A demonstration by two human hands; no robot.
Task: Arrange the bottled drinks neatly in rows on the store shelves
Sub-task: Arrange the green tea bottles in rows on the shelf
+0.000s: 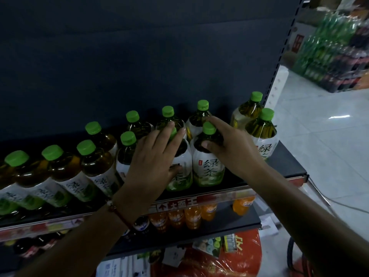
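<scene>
- Green-capped tea bottles (127,148) stand in two rough rows on the top shelf (283,162).
- Left hand (153,156) lies over one front-row bottle (179,156) — fingers straight, grip wide.
- Right hand (233,144) pinches the neighbouring bottle (208,156) just below its cap.
- Orange drinks (191,216) sit on the shelf below.

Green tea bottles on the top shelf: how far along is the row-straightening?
Done: the green tea bottles on the left stand in two rows. In hand: the left hand lies over one front bottle, and the right hand grips its neighbour. Left: the two end bottles stand apart across a gap.
</scene>
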